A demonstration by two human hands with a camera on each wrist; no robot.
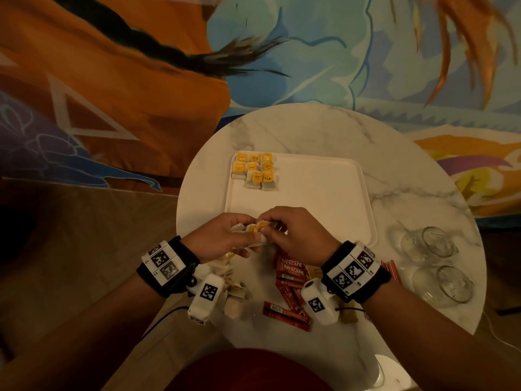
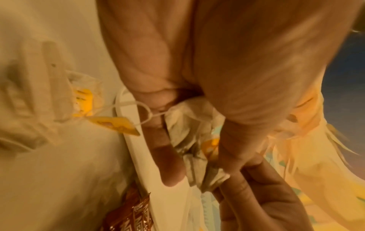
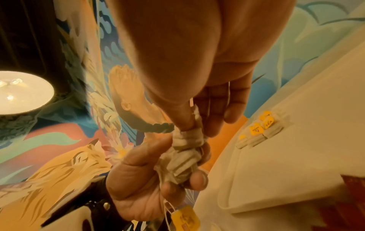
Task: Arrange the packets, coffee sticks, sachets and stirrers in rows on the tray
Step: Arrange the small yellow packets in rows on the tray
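Observation:
Over the near edge of the white tray (image 1: 310,198), both hands meet. My left hand (image 1: 239,238) grips a crumpled bunch of tea bags (image 1: 258,227) with yellow tags. My right hand (image 1: 275,228) pinches the top of one tea bag (image 3: 188,140) in that bunch between thumb and fingers. One yellow tag (image 2: 116,125) dangles on its string below the left hand. Several tea bags (image 1: 255,169) lie in rows in the tray's far left corner. Red Nescafe coffee sticks (image 1: 290,280) lie loose on the table under my right wrist.
The round marble table (image 1: 408,170) holds a pile of loose tea bags (image 1: 234,294) near my left wrist. Two clear glass mugs (image 1: 434,261) stand at the right, with thin red sticks (image 1: 390,269) beside them. The tray's middle and right are bare.

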